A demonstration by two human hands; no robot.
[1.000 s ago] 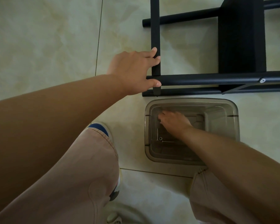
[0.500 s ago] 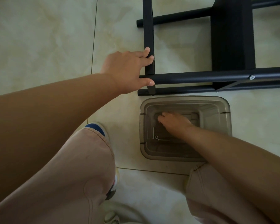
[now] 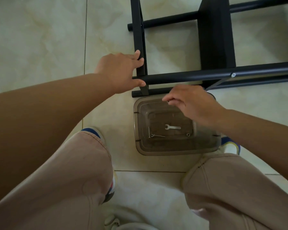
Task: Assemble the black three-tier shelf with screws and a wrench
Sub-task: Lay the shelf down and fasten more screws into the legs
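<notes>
left hand (image 3: 121,72): fingers wrapped on frame (image 3: 140,47) upright
right hand (image 3: 191,103): fingers pinching something tiny, probably a screw
joint: just up-left of right fingers

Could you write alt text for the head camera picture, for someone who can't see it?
A left hand grips a black shelf frame lying on a tiled floor, while the right hand pinches something small above a clear bin holding a wrench.

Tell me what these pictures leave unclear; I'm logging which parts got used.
Head view only:
- What the right hand pinches: too small, hidden by its fingertips.
- Far end of the black shelf frame: cut off by the top and right edges.
- Small hardware beside the wrench in the plastic bin: too small, dimmed by the tinted walls.
</notes>
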